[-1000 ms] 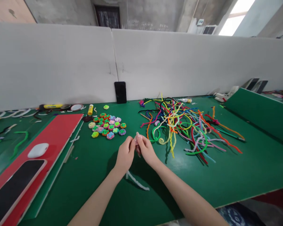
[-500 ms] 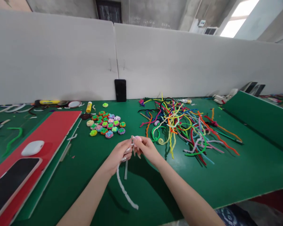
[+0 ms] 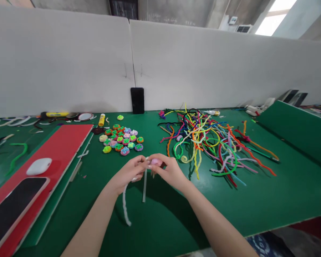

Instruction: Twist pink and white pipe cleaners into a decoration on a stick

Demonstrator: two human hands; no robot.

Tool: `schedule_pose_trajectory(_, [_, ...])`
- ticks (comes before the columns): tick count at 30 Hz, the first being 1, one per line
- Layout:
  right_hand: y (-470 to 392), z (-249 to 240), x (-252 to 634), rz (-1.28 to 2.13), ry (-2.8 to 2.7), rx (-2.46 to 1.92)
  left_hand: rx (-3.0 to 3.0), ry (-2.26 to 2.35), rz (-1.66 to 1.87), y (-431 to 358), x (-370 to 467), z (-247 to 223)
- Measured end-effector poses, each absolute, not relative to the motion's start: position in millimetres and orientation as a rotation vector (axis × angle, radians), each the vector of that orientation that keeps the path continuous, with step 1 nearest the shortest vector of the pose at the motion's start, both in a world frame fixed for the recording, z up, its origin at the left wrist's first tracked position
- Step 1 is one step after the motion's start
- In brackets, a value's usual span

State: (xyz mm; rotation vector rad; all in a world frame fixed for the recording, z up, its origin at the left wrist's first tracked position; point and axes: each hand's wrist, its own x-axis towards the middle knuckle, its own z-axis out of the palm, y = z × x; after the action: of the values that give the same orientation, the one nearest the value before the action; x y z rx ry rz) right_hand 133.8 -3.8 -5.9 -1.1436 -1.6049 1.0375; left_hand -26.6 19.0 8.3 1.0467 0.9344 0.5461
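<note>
Fingertips of both hands meet above the green table. My right hand (image 3: 168,169) is closed on a small pink fuzzy piece (image 3: 156,162). My left hand (image 3: 131,172) is pinched at the left side of that piece, with a white pipe cleaner (image 3: 125,207) hanging below it in a curve. A thin pale strip (image 3: 144,187) hangs straight down between the hands; which fingers hold it is hidden. Beyond my hands lies a group of small coloured pipe-cleaner flowers (image 3: 126,140).
A tangle of coloured pipe cleaners (image 3: 203,137) covers the right-centre. On the left, a red board (image 3: 66,142) bears a phone (image 3: 14,210) and white case (image 3: 39,166). A black phone (image 3: 137,100) leans on the partition (image 3: 96,64), right of a glue stick (image 3: 101,120).
The hanging white pipe cleaner has swung left, and its end is higher. My left hand has shifted slightly left, and the pink piece shows more between the fingers. The view has shifted slightly.
</note>
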Motion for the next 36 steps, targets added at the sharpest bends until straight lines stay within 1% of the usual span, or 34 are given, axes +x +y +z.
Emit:
schedule_pose_trajectory(3, [-3,-7,133,1.152,-1.474,-1.11,0.995,0.839,0.56,19,-32,16])
schedule_pose_trajectory(5, [-2,-9,132,1.147,-1.43,-1.126,0.96,0.78,0.634,18,-32,17])
schedule_pose_trajectory(7, [0,-12,131,1.152,-1.363,-1.122,0.913,0.737,0.703,16,-28,15])
schedule_pose_trajectory(12, [5,-13,128,1.335,-1.118,-1.062,0.774,0.725,0.771,13,-18,10])
schedule_pose_trajectory(19, [1,-3,126,1.527,-1.006,-0.885,0.574,0.671,0.829,18,-24,12])
schedule_pose_trajectory(25, [-2,0,131,1.72,-0.992,-0.701,0.588,0.702,0.899,23,-26,7])
schedule_pose_trajectory(29, [2,-5,132,1.648,-1.036,-0.793,0.74,0.745,0.956,21,-24,9])
schedule_pose_trajectory(36, [7,-24,121,1.282,-1.136,-0.968,1.114,0.844,1.06,1,-5,16])
